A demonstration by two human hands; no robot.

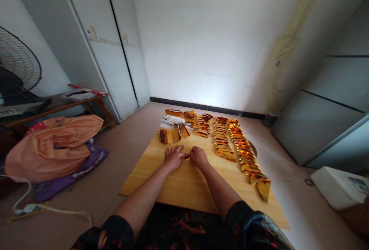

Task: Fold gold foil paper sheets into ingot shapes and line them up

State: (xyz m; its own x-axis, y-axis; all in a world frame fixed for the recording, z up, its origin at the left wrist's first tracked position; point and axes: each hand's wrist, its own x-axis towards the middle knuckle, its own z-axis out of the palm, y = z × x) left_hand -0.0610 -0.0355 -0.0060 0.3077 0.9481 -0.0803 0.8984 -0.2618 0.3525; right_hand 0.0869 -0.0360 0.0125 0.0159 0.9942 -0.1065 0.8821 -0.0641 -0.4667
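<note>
A small gold foil piece (187, 157) lies between my hands over the wooden board (170, 186). My left hand (173, 157) holds its left end between thumb and fingers, the other fingers partly spread. My right hand (198, 155) is closed on its right end. Just beyond my left hand stands a curved stack of gold foil sheets (170, 134), with white paper (173, 120) behind it. Folded gold pieces stand in rows to the right: a short row (203, 125), a middle row (221, 138) and a long row (245, 154) near the board's right edge.
An orange bag (54, 148) and a purple bag (69, 173) lie on the floor at left, near a cord (60, 210). Behind them are a low wooden table (54, 107) and a fan (19, 59). A white box (338, 186) sits at right.
</note>
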